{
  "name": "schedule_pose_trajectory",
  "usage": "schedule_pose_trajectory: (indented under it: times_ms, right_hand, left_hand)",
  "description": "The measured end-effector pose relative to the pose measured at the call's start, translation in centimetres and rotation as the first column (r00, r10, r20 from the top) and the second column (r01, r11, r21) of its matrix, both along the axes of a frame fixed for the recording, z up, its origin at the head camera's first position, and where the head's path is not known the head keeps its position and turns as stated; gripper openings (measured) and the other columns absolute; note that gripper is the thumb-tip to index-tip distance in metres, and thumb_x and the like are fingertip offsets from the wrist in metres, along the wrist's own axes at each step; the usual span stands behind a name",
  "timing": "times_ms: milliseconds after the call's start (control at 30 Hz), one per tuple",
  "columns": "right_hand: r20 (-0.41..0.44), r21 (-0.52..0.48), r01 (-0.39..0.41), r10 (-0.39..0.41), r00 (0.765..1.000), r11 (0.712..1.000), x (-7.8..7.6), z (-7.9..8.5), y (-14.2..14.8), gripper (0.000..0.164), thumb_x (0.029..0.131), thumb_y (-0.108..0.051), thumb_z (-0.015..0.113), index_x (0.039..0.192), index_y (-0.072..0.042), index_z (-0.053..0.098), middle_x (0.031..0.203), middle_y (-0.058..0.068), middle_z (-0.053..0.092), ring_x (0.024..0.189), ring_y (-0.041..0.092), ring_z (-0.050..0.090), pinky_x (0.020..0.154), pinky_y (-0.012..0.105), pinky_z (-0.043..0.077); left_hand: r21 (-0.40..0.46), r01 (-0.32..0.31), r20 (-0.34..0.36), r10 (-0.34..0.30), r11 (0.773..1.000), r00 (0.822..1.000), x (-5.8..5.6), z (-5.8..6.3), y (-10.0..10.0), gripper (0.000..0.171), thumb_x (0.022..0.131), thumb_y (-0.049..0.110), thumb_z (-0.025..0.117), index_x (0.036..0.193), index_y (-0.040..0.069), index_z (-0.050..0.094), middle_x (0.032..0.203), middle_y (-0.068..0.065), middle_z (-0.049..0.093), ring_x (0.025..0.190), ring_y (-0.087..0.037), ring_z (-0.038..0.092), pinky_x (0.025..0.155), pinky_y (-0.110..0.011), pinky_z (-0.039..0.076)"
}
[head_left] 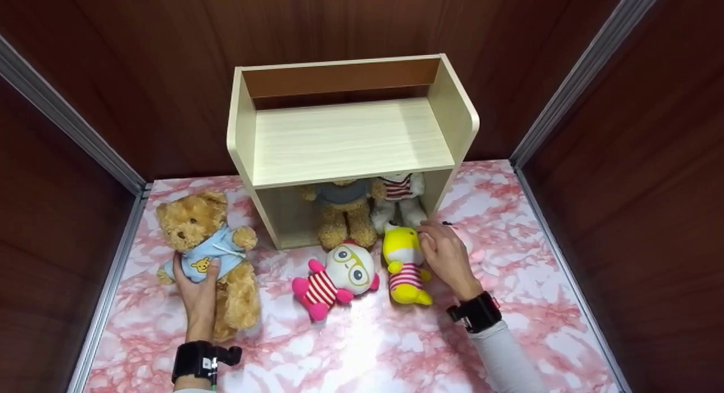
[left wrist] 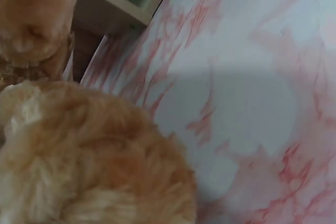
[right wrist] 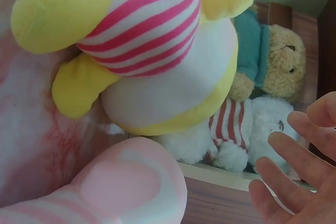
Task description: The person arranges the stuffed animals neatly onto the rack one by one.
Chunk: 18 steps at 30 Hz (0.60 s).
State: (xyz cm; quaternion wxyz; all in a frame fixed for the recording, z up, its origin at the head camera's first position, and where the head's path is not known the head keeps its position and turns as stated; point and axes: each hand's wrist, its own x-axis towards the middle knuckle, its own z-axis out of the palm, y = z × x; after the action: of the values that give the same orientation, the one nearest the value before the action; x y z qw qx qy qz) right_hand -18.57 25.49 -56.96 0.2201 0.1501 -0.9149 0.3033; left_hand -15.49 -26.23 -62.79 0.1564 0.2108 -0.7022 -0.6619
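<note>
A tan teddy bear (head_left: 195, 229) in a light blue hoodie leans at the left. My left hand (head_left: 195, 291) grips it round the middle, thumb across the hoodie and fingers partly hidden. In the left wrist view its blurred fur (left wrist: 94, 150) fills the lower left. My right hand (head_left: 447, 254) is beside the head of a yellow-and-white plush toy (head_left: 404, 263) in a pink striped shirt. Its fingers (right wrist: 296, 153) are spread and hold nothing in the right wrist view. A pink plush toy (right wrist: 126, 182) lies close by, mostly behind this hand in the head view.
A pale wooden shelf (head_left: 350, 138) stands against the back wall. In its lower compartment sit a brown bear (head_left: 345, 206) in a dark top and a white bear (head_left: 399, 198) in stripes. A pink-and-white plush with glasses (head_left: 339, 274) lies in front on the marbled surface (head_left: 317, 359).
</note>
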Motion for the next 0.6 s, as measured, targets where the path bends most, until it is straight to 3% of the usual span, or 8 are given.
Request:
schedule_pose_trajectory:
  times_ms: [133, 267, 433, 600]
  right_hand:
    - [-0.016, -0.004, -0.006, 0.006, 1.0, 1.0, 0.0, 0.0, -0.3, 0.018, 0.099, -0.009, 0.066, 0.112, -0.004, 0.078, 0.123, 0.014, 0.072, 0.117, 0.035, 0.065, 0.102, 0.05, 0.051]
    - [-0.04, -0.008, -0.016, 0.015, 0.999, 1.0, 0.0, 0.1, -0.7, 0.018, 0.098, -0.008, 0.067, 0.111, -0.003, 0.078, 0.122, 0.013, 0.072, 0.116, 0.034, 0.066, 0.101, 0.05, 0.052]
    - [-0.042, -0.004, -0.026, 0.026, 0.999, 1.0, -0.1, 0.1, -1.2, 0.018, 0.098, -0.01, 0.068, 0.112, -0.003, 0.077, 0.121, 0.013, 0.073, 0.116, 0.032, 0.066, 0.102, 0.048, 0.052]
    - [-0.007, -0.032, -0.037, 0.037, 0.999, 0.999, 0.0, 0.2, -1.8, 0.02, 0.101, -0.015, 0.067, 0.115, -0.004, 0.077, 0.12, 0.012, 0.073, 0.115, 0.032, 0.066, 0.102, 0.048, 0.051]
  left_hand:
    - [-0.006, -0.016, -0.109, 0.015, 1.0, 0.994, 1.4, 2.6, 1.9, 0.097, 0.091, 0.018, 0.077, 0.167, 0.014, 0.016, 0.17, -0.015, 0.019, 0.155, -0.033, 0.019, 0.126, -0.038, 0.011]
    - [-0.051, -0.019, -0.192, 0.009, 0.999, 0.981, 2.4, 4.1, 3.7, 0.097, 0.089, 0.014, 0.078, 0.165, 0.006, 0.018, 0.167, -0.022, 0.022, 0.151, -0.039, 0.024, 0.125, -0.037, 0.016]
    - [-0.105, -0.031, -0.237, 0.005, 0.994, 0.972, 2.5, 2.9, 4.7, 0.102, 0.083, 0.011, 0.083, 0.164, 0.008, 0.021, 0.166, -0.02, 0.028, 0.147, -0.041, 0.032, 0.12, -0.039, 0.026]
    - [-0.113, -0.031, -0.339, -0.009, 0.993, 0.941, 2.4, 1.3, 6.1, 0.108, 0.076, 0.01, 0.09, 0.163, 0.007, 0.026, 0.164, -0.02, 0.033, 0.146, -0.039, 0.035, 0.118, -0.035, 0.028]
